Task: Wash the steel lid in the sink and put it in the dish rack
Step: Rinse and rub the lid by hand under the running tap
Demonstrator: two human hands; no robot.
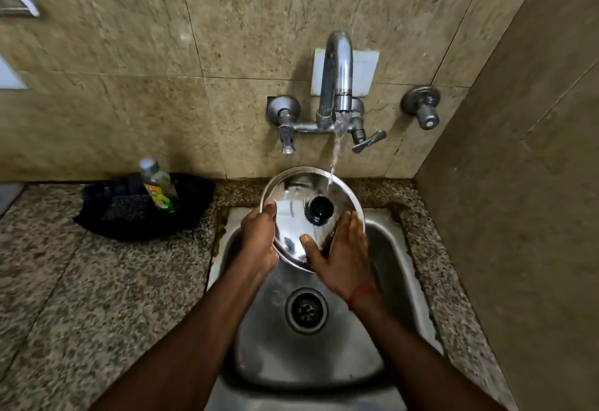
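The round steel lid [293,190] with a black knob [321,210] is held tilted over the steel sink [259,339], its knob side facing me. Water runs from the tap [337,73] onto the lid's upper right part. My left hand [259,238] grips the lid's left rim. My right hand [343,255] lies on the lower right part of the lid, thumb on its face and fingers along the rim. No dish rack is in view.
A black tray [107,216] with a scrub pad and a dish-soap bottle [159,185] stands on the granite counter [81,297] left of the sink. A tiled wall [518,200] closes the right side. A second valve [424,109] sticks out of the back wall.
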